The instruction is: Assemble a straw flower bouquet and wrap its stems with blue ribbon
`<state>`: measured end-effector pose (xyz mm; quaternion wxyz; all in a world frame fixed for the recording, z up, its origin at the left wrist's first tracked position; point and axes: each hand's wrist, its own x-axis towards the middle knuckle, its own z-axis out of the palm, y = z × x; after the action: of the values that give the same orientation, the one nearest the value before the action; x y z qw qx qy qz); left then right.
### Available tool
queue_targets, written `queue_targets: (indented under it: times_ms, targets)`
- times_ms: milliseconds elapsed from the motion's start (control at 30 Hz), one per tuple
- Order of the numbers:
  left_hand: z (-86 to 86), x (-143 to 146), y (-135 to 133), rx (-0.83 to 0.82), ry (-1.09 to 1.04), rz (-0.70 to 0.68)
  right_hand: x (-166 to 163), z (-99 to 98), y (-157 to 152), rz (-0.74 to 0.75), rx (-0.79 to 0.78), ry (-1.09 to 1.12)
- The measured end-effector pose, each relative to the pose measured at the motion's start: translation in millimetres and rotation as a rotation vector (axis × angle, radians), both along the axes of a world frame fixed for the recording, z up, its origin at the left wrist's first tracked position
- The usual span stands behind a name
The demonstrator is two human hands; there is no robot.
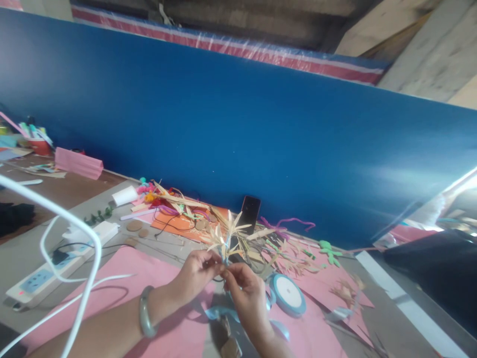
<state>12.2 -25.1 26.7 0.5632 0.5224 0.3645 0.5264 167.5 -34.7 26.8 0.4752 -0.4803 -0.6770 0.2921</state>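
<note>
**A:** What do the hands hold?
**B:** The left hand (197,273) and right hand (244,291) both pinch a straw flower bundle (227,238), just left of the ribbon spool (287,294).
**A:** Any writing?
**B:** Nothing legible. A phone (249,211) stands behind the spool, and a white cable (87,298) loops across the view far left of it.

The ribbon spool (287,294) is wound with glossy pale-blue satin. Matt pink paper (149,278) lies under it. Just behind it, the straw sprig (227,238) looks dry and rough. Far to its left, the power strip (63,263) is smooth white plastic.
</note>
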Motion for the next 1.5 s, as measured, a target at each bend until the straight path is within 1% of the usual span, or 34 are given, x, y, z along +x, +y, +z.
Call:
queue_targets:
  times_ms: [100,233,433,533,633,700,767,867,1000,1067,1200,1267,1333,1400,1500]
  targets:
    - [-4.1,-2.0,2.4,0.014,0.094,0.01,-0.8,1.1,-2.0,-0.033,0.047,-0.07]
    - [-7.7,-4.1,4.3,0.029,0.164,0.007,-2.0,1.4,-3.5,-0.04,0.084,-0.086]
    - [-7.9,-2.2,4.0,0.036,0.2,0.081,-1.4,-4.0,-3.7,-0.065,0.18,-0.152]
    - [-7.8,-2.0,2.2,0.049,0.286,0.148,0.1,-8.1,-4.4,-0.058,0.22,-0.204]
    - [-6.3,-3.1,1.1,0.085,0.343,0.201,0.4,-8.5,-4.9,-0.068,0.219,-0.231]
    - [-4.5,-4.3,1.3,0.097,0.336,0.182,0.0,-6.8,-3.8,-0.075,0.196,-0.215]
    - [-2.9,-5.4,2.3,0.083,0.295,0.124,-0.1,-5.2,-1.4,-0.081,0.169,-0.181]
    - [-3.6,-5.8,5.0,0.022,0.22,0.049,1.5,-5.0,3.3,-0.091,0.147,-0.139]
    - [-7.4,-6.4,9.9,-0.042,0.142,-0.009,3.9,-4.7,6.2,-0.117,0.145,-0.118]
    - [-6.9,-8.1,12.1,-0.004,0.192,-0.002,3.8,-2.6,5.8,-0.114,0.142,-0.118]
    - [-0.3,-13.4,14.2,0.21,0.386,0.105,2.1,0.9,4.4,-0.095,0.144,-0.119]
    - [3.1,-14.8,13.1,0.286,0.458,0.136,1.7,0.2,4.3,-0.091,0.147,-0.122]
    - [5.5,-14.4,10.6,0.291,0.502,0.157,1.9,-1.6,4.7,-0.083,0.148,-0.134]
    - [7.2,-12.5,7.2,0.253,0.499,0.175,2.7,-3.5,5.1,-0.078,0.15,-0.147]
    - [9.0,-8.6,2.7,0.171,0.419,0.122,3.6,-4.9,4.9,-0.074,0.155,-0.165]
